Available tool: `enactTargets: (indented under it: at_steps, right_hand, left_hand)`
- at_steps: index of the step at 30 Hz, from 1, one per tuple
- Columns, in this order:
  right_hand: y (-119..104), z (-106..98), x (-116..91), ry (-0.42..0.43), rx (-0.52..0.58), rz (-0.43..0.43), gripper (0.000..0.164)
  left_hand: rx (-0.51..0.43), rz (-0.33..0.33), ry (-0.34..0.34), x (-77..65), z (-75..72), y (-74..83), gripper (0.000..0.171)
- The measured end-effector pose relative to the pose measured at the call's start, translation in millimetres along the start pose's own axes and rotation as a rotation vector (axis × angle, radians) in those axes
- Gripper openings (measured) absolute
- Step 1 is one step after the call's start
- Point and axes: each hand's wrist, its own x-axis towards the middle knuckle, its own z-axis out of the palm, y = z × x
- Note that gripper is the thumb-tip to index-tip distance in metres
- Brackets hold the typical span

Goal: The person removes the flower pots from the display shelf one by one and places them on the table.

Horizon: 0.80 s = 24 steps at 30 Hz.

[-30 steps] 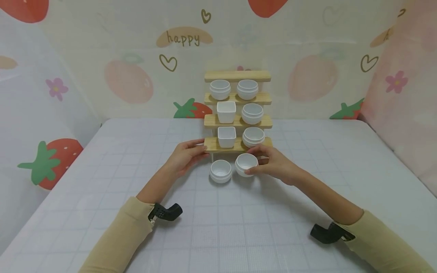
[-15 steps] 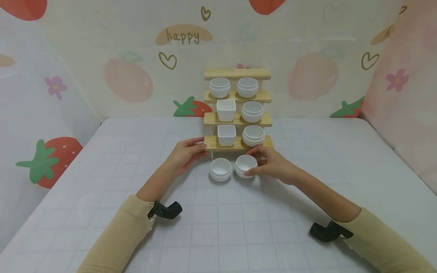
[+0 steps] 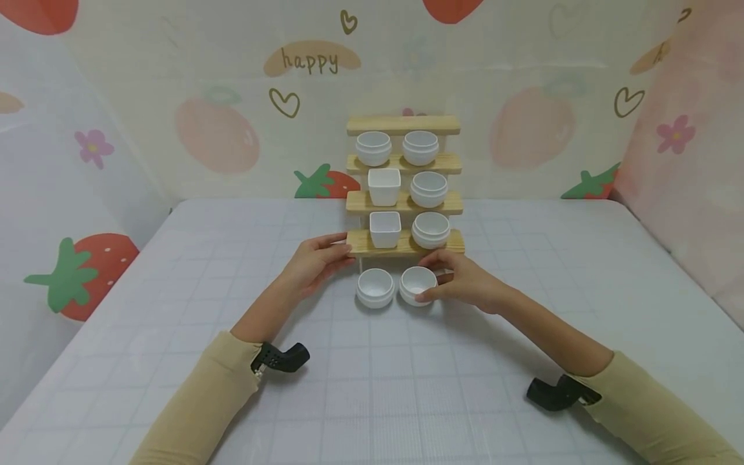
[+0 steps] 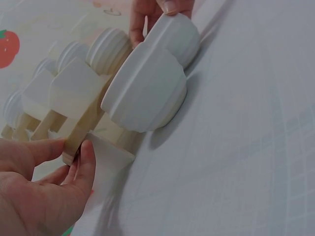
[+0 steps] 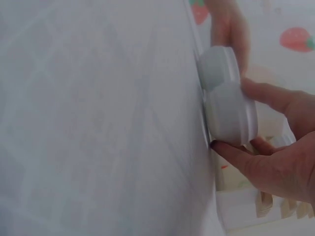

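Observation:
My left hand (image 3: 314, 266) pinches the left end of the lowest wooden board (image 3: 359, 241) of a stepped display rack, thumb above and fingers below in the left wrist view. A small round white bowl (image 3: 414, 279), in front of the rack, is gripped by my right hand (image 3: 472, 281) from its right side. In the right wrist view, thumb and fingers are spread around that bowl (image 5: 230, 115), down by the tabletop. Just left of it, a matching round bowl (image 3: 375, 289) sits upright on the table; whether the two touch is hard to tell.
Two square white cups (image 3: 384, 187) stand on the left of the lower boards, with round bowls (image 3: 429, 189) beside them. The second board from the top carries two more round bowls (image 3: 373, 148). Behind the white table (image 3: 372, 407) hangs a strawberry-patterned cloth (image 3: 232, 39).
The bowl in my right hand has shifted slightly down in the head view, nearly level with the bowl beside it. My left hand keeps its hold on the board. The head view tilted slightly.

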Motion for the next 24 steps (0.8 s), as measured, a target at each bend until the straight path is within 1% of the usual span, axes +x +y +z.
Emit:
enactTargets:
  at_steps: [9, 16, 24]
  right_hand:
    - [2.0, 0.6, -0.6, -0.009, 0.016, 0.000, 0.060]
    - [4.2, 0.9, 1.2, -0.021, 0.018, -0.007, 0.060]
    - [2.7, -3.3, 0.1, -0.052, -0.018, 0.000, 0.061]
  left_hand:
    - [-0.004, 0.012, -0.001, 1.0, 0.1, -0.9, 0.052]
    - [0.000, 0.003, -0.001, 2.1, -0.2, -1.1, 0.052]
    - [0.000, -0.002, -0.008, 1.9, -0.8, -0.4, 0.052]
